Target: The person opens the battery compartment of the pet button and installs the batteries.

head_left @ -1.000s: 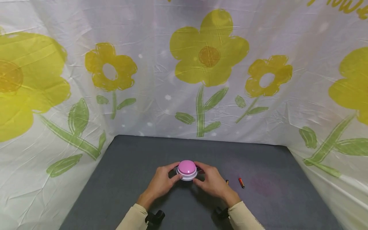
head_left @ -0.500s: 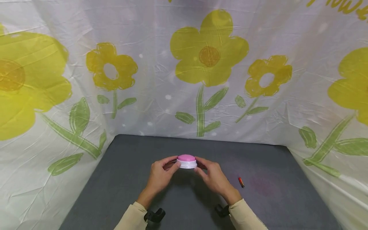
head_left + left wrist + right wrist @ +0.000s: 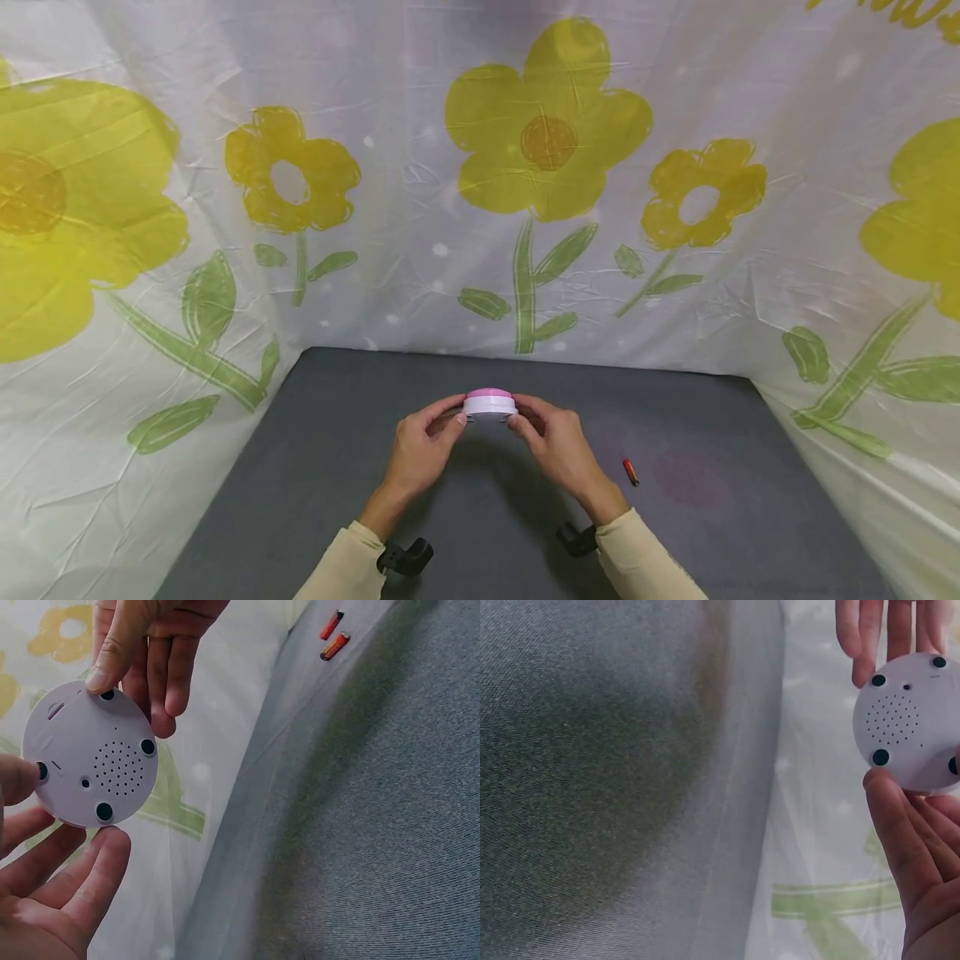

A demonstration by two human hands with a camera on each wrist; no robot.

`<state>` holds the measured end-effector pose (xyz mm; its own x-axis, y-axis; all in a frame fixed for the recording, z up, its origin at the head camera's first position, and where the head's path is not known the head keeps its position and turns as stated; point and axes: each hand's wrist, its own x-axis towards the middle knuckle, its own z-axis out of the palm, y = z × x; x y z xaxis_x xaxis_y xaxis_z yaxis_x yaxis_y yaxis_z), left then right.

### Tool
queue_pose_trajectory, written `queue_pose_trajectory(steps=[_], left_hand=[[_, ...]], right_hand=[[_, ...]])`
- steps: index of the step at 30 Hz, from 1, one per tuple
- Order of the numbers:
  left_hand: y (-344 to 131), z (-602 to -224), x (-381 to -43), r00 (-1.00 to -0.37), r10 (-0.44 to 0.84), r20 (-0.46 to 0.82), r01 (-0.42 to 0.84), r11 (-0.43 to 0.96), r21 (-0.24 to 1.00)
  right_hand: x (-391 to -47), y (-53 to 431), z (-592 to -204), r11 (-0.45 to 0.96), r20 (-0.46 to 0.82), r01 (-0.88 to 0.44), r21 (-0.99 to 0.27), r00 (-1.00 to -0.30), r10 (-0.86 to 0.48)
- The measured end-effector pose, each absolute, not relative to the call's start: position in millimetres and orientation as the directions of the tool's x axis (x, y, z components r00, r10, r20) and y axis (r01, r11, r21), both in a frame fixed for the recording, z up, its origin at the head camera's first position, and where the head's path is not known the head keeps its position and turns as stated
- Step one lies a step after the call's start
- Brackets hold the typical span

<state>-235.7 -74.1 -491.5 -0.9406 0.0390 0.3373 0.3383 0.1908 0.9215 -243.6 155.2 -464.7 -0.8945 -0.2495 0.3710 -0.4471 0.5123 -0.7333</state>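
Observation:
Between both hands, above the table, is a round push button [image 3: 489, 406] with a pink dome and white base. My left hand [image 3: 420, 454] grips its left edge with thumb and fingers; my right hand [image 3: 562, 450] grips the right edge the same way. In the left wrist view the button's white underside [image 3: 71, 757] faces the camera, with a patch of small speaker holes, several dark round feet and a slot near the rim. The right wrist view shows this underside [image 3: 930, 731] too, cut off by the frame edge.
A small red battery [image 3: 631, 472] lies on the dark grey table [image 3: 300, 500], right of my right hand. A second battery [image 3: 329, 624] beside it shows in the left wrist view. White curtains [image 3: 405, 250] with yellow flowers enclose the table's back and sides.
Both hands have lifted the button and tilted its dome away, so its side and a bit of underside now show. My right hand now hides one battery in the head view.

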Motion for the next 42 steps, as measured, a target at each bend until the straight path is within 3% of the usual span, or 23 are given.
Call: queue_pose_trajectory(steps=[23, 35, 42], left_hand=[[-73.3, -489.4, -234.3, -0.935, -0.015, 0.354, 0.341, 0.242, 0.909], [-72.8, -489.9, -234.8, -0.96, 0.043, 0.278, 0.281, 0.099, 0.955], [-72.4, -494.3, -233.0, -0.978, 0.05, 0.202, 0.206, 0.112, 0.972]], right_hand=[[-242.7, 153.0, -463.8, 0.556, 0.39, -0.442, -0.704, -0.895, -0.217], [-240.4, 153.2, -464.5, 0.503, 0.317, -0.382, -0.776, -0.924, -0.212], [-237.6, 152.3, -468.8, 0.526, 0.252, -0.326, -0.786, -0.945, -0.208]])
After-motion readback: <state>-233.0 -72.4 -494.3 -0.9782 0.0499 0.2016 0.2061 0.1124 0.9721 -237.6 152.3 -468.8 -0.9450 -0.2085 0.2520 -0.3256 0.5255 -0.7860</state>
